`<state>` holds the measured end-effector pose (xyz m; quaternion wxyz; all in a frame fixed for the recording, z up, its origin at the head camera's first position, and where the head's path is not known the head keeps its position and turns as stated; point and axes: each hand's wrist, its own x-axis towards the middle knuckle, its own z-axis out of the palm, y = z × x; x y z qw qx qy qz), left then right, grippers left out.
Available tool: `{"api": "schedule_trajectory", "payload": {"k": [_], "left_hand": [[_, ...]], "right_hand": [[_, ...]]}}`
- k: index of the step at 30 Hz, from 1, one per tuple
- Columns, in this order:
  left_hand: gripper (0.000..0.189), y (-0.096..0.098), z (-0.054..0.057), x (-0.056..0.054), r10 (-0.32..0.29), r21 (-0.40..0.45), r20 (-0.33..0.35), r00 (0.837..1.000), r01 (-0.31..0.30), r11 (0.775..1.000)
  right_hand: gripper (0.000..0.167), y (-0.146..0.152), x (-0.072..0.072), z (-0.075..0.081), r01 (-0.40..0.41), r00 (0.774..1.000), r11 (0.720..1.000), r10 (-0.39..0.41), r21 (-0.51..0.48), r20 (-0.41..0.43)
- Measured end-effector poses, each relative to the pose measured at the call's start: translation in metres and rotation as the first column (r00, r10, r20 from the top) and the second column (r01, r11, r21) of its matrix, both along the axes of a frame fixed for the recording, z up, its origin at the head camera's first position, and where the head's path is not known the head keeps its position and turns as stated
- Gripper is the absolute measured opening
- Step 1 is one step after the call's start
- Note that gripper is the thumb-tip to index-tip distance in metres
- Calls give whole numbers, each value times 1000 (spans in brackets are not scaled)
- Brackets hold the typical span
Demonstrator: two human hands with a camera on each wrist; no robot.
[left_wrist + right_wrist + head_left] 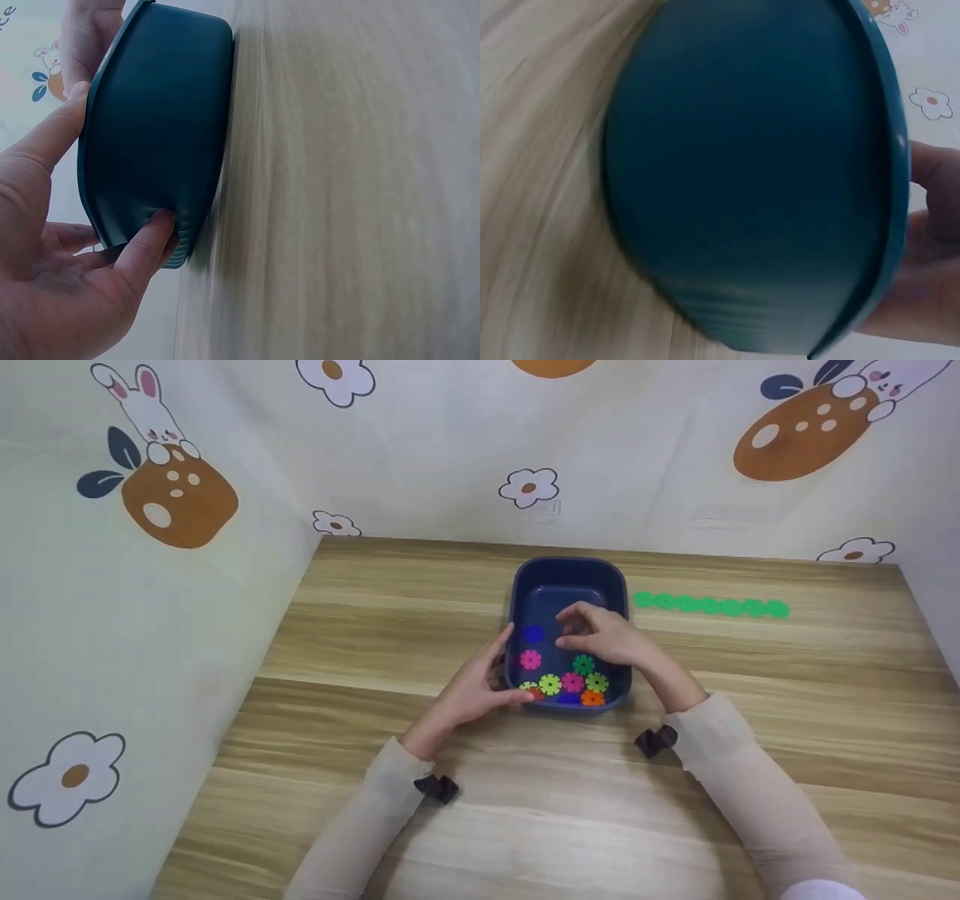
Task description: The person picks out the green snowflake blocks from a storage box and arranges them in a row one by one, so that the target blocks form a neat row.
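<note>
A dark blue plastic bin (568, 572) stands on the wooden table, with several flower-shaped plastic discs toward its near end. Among them are a pink disc (530, 660), a dark green disc (583, 664), a yellow disc (550, 684) and an orange disc (592, 698). My left hand (471, 686) holds the bin at its left side, thumb over the near-left corner; in the left wrist view its fingers press the outer wall (157, 112). Over the bin's inside hovers my right hand (604, 636), fingers bent, thumb and forefinger apart, nothing visible between them. The bin's wall partly hides it in the right wrist view.
A row of joined bright green discs (710, 605) lies on the table (787, 682) to the right of the bin. Behind and to the left, a pale wall covering (420, 457) with printed flowers and rabbits borders the table.
</note>
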<state>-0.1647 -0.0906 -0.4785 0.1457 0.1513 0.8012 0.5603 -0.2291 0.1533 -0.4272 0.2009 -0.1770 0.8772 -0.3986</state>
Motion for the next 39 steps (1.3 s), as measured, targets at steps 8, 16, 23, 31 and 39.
{"api": "schedule_trajectory", "payload": {"k": [8,16,23,31,39], "left_hand": [[105,1,-1,2,-8,10,-1,1000,8,1000],[105,0,1,0,-9,-1,-5,1000,9,1000],[106,-2,1,-1,-11,16,-1,1000,11,1000],[103,-1,-1,-2,-1,7,-5,1000,1,1000],[103,0,1,-1,-9,20,15,1000,9,1000]], "right_hand": [[59,-10,6,-13,-126,991,969,116,214,59],[44,-17,11,-22,-154,987,916,162,372,8],[31,-17,10,-28,-153,980,927,186,343,-66],[30,-19,11,-31,-142,982,948,170,284,-77],[23,-17,10,-31,-82,991,978,100,194,-86]]}}
